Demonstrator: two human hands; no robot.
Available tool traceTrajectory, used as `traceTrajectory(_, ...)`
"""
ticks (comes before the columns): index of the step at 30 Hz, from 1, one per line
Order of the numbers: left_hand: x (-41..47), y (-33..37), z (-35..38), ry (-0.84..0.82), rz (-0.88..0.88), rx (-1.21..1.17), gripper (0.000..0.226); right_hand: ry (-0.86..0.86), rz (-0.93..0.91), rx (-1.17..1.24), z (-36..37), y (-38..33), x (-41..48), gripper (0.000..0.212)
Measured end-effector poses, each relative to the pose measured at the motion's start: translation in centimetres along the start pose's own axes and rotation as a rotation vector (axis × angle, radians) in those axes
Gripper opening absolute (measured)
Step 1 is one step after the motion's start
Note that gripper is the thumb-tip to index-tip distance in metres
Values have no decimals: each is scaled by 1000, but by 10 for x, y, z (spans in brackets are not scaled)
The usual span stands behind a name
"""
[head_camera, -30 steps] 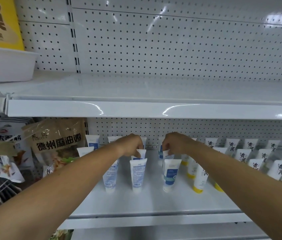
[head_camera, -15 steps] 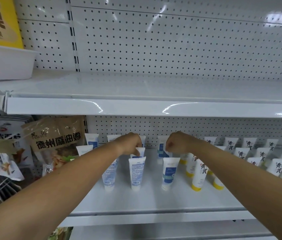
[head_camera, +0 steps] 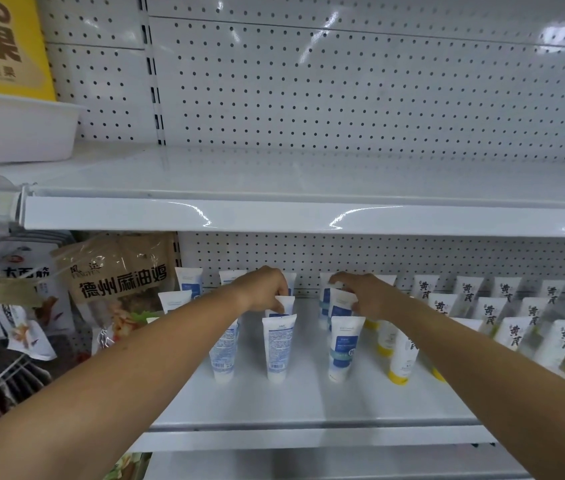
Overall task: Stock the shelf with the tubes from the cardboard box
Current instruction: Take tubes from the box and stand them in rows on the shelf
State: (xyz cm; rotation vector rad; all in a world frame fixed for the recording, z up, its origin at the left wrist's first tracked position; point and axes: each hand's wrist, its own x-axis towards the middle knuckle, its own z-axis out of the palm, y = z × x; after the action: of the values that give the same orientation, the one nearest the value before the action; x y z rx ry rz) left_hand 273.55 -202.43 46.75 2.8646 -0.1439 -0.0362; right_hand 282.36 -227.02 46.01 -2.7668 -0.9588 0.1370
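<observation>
White tubes with blue labels stand cap-down in rows on the lower shelf (head_camera: 309,403). My left hand (head_camera: 263,289) reaches into the second row and pinches the top of a white tube (head_camera: 286,303) behind the front tube (head_camera: 279,348). My right hand (head_camera: 364,296) hovers over another blue-label tube (head_camera: 338,306). Its fingers stretch out above the crimped top and the thumb touches the tube's right edge. A further front tube (head_camera: 343,348) stands below that hand. No cardboard box is in view.
Yellow-capped tubes (head_camera: 399,358) with black characters fill the right part of the shelf. The upper shelf's front edge (head_camera: 274,216) overhangs my hands. Snack bags (head_camera: 118,282) hang at the left. A white bin (head_camera: 14,129) and a yellow sign (head_camera: 0,43) sit top left.
My right hand has loosened from a fist on its tube to spread fingers. The left hand stays pinched on its tube top. The view has tilted slightly.
</observation>
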Motion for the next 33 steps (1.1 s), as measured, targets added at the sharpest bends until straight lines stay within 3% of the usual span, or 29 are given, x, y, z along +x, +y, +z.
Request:
traceTrajectory(11, 3, -2, 2, 8, -4, -14, 22, 17, 13, 0, -1, -6, 5, 40)
traceTrajectory(19, 5, -1, 0, -32, 15, 14, 6, 8, -29, 3, -3, -11, 9, 39)
traceTrajectory(33, 9, -3, 0, -46, 9, 0, 15, -14, -59, 13, -6, -9, 8, 38)
